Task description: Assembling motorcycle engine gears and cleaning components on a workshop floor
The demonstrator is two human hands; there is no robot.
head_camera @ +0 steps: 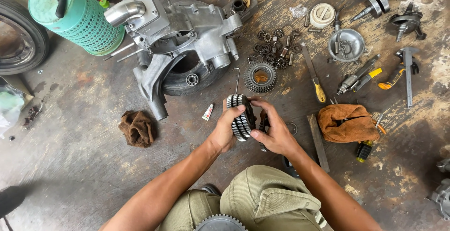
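Note:
I hold a stack of dark toothed gears (240,116) above a stained concrete floor. My left hand (225,130) wraps around the stack from the left and below. My right hand (274,128) grips it from the right, fingers curled over the far side, with a smaller dark part partly hidden in the palm. Just beyond the stack lies a large ring gear (260,78) flat on the floor. A silver engine casing (187,34) rests on a black tyre (187,78) further back.
Small gears and bolts (274,48) are scattered behind the ring gear. A yellow-handled tool (313,74), an orange rag (347,123), crankshafts (375,1) and a metal bowl (346,44) lie right. A brown rag (137,128), a small tube (208,112) and a green mesh container (77,15) sit left.

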